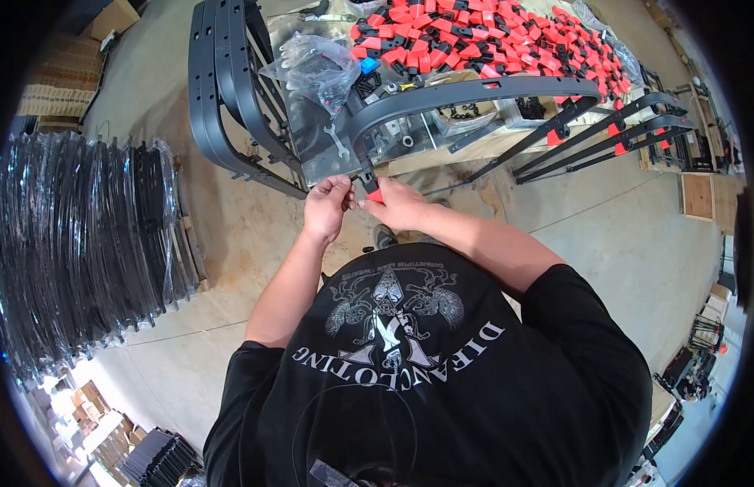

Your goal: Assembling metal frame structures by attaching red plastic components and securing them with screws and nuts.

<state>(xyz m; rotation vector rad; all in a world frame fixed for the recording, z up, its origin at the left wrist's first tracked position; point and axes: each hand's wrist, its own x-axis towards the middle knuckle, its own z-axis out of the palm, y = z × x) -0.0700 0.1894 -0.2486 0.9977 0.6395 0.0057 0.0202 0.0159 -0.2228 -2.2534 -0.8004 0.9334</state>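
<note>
At our far left, brown cartons (60,77) stand stacked, and below them in view we see a long row of black bars (85,235) wrapped in clear plastic, beside the grey floor (186,357). Next come several tall black frames (205,89), close together just beside the left edge of the tabletop (316,164). On that part of the tabletop lie a clear plastic bag (318,69) and, nearer to us, an open-ended wrench (337,140).

Our left hand (326,211) is raised at the near edge, thumb and fingertips drawn together; something thin and dark shows at their tips, too small to make out, so we cannot tell whether that grip holds it. Just right of it, a red-and-black piece (375,196) sits at the near end of a curved black frame (458,90). Our right hand (399,204) has its grip closed on this piece, the forearm reaching in from the right.

From there the frame arches rightward over the tabletop, past a pale tray (471,127) of small dark parts. Behind it spreads a big heap of red and black pieces (491,40). Farther right we find more frames (658,98) carrying red pieces (620,148), then a wooden box (697,196).
</note>
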